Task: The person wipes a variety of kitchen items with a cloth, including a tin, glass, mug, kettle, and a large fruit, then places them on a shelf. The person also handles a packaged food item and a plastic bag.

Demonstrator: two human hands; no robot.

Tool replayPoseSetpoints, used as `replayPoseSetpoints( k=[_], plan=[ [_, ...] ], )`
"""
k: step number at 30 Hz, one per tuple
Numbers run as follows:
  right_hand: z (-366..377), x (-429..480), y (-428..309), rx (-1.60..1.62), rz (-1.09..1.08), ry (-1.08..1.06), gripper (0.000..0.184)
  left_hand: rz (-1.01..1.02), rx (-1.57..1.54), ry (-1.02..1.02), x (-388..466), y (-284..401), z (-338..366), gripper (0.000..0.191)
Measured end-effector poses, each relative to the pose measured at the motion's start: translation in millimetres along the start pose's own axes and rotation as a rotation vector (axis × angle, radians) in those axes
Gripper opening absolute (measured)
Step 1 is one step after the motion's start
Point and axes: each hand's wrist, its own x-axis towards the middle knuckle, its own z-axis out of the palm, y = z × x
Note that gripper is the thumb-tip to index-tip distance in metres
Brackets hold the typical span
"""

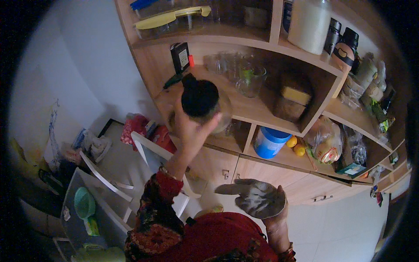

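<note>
My left hand (193,131) reaches up to the lower shelf opening, blurred. It grips a rounded vessel with a black top (199,98); its clear, glass-like side (226,113) shows to the right of the fingers. My right hand (260,198) is held low in front of my red clothing, palm upward. Its palm and fingers look dark grey with pale streaks, one finger pointing left. Whether this is a glove, a coating or a held thing, I cannot tell. Clear glass cups (250,80) stand on the shelf beyond the left hand.
The wooden shelf unit (304,62) holds a large white-filled jar (309,26), a blue tub (270,142), oranges (299,150) and bagged goods (325,144). White chairs (154,147) stand at left. A grey table (108,209) bears a green strainer (84,203).
</note>
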Motion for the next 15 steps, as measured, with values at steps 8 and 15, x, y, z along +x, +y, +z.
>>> replayPoseSetpoints(
  k=[8, 15],
  plan=[
    [-9, 1, 1, -0.175, -0.073, 0.063, 0.061, -0.033, 0.059, 0.075, 70, -81, 33, 0.089],
    [12, 5, 9, -0.195, -0.062, 0.188, 0.057, 0.096, 0.392, 0.110, 94, -118, 64, 0.084]
  ],
)
